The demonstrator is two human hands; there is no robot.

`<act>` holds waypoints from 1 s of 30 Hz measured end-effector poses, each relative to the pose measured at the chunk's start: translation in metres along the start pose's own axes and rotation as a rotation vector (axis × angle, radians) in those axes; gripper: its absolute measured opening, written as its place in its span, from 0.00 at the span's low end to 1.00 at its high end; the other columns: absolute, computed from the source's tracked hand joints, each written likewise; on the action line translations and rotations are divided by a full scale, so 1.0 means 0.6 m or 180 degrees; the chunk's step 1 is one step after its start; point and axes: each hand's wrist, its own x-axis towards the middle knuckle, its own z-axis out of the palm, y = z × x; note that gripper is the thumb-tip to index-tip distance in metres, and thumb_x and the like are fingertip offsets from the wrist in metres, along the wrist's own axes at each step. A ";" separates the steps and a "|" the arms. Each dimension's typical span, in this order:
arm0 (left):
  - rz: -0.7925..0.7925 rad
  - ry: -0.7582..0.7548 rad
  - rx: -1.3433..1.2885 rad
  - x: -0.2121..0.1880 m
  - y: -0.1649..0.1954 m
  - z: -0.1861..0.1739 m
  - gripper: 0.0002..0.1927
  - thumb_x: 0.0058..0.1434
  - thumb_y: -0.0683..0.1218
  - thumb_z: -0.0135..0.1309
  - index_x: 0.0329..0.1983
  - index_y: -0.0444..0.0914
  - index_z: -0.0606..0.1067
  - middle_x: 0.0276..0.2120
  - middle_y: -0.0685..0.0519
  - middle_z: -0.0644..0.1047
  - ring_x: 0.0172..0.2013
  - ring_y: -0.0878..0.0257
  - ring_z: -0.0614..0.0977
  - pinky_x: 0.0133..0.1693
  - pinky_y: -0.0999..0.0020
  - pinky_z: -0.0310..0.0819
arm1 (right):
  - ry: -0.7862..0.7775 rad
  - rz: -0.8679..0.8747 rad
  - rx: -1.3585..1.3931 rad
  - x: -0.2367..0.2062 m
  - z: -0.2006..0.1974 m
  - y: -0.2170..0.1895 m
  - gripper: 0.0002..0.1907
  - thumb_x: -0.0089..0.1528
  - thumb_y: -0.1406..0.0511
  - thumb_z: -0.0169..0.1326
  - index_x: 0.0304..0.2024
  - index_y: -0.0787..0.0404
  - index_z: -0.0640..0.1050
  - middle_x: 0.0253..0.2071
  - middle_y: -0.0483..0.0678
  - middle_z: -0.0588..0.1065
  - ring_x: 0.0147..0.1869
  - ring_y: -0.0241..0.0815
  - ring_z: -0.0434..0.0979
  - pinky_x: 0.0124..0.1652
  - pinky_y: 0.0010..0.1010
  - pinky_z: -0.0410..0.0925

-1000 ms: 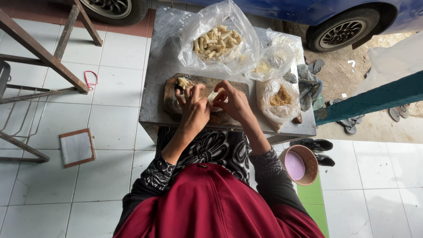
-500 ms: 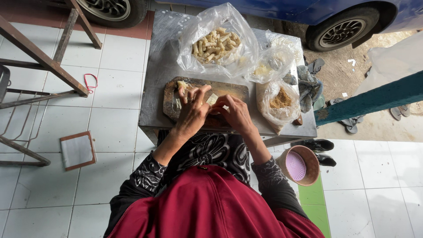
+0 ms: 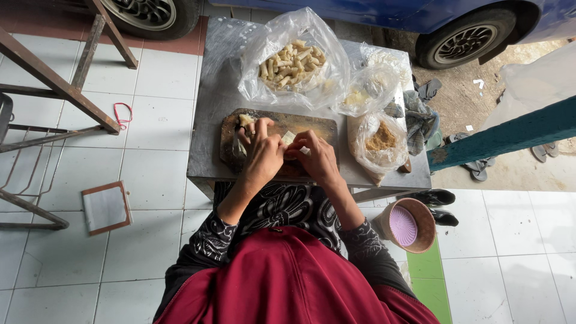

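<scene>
We see our left hand [image 3: 262, 157] and right hand [image 3: 317, 161] meeting over the dark wooden cutting board [image 3: 231, 139] on the grey metal table [image 3: 207, 120], fingers pinched on a pale folded pastry wrapper [image 3: 289, 138]. Behind lies a clear plastic bag of rolled snacks [image 3: 292, 65]; rightward, a bag of brown filling [image 3: 380, 139].

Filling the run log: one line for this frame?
left hand: on pale wrapper | right hand: same wrapper | surface: wooden board | nearby: bag of rolls

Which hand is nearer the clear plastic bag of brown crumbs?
Right. The right hand works on the wooden board beside the clear plastic bag of brown crumbs; the left hand is farther over.
</scene>
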 end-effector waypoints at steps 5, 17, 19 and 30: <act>0.0322 0.0583 0.0031 -0.014 0.007 -0.011 0.06 0.55 0.43 0.66 0.34 0.36 0.82 0.61 0.47 0.68 0.62 0.51 0.65 0.66 0.44 0.46 | -0.0257 0.0770 0.0481 0.012 0.003 -0.003 0.18 0.57 0.67 0.68 0.43 0.60 0.72 0.34 0.49 0.81 0.38 0.42 0.85 0.37 0.31 0.74; 0.0641 0.0562 0.0213 -0.019 -0.004 0.005 0.05 0.57 0.44 0.67 0.32 0.38 0.82 0.61 0.49 0.67 0.62 0.51 0.65 0.65 0.37 0.43 | 0.0292 -0.0508 -0.0607 -0.014 -0.005 -0.031 0.09 0.59 0.67 0.64 0.40 0.58 0.77 0.36 0.43 0.81 0.41 0.42 0.80 0.43 0.35 0.69; 0.0463 0.0552 0.0054 -0.018 -0.001 0.007 0.06 0.55 0.43 0.67 0.33 0.37 0.82 0.60 0.47 0.66 0.62 0.50 0.65 0.64 0.35 0.43 | 0.0282 -0.0430 -0.0951 -0.007 -0.006 -0.030 0.09 0.58 0.65 0.67 0.36 0.56 0.79 0.31 0.40 0.80 0.39 0.41 0.79 0.42 0.37 0.65; 0.0436 0.0562 0.0217 -0.013 0.004 0.008 0.07 0.60 0.45 0.65 0.33 0.35 0.80 0.60 0.46 0.65 0.62 0.51 0.65 0.64 0.35 0.46 | 0.0445 -0.0121 -0.0377 -0.004 -0.003 -0.018 0.12 0.54 0.63 0.67 0.40 0.51 0.80 0.39 0.36 0.81 0.45 0.39 0.75 0.47 0.32 0.65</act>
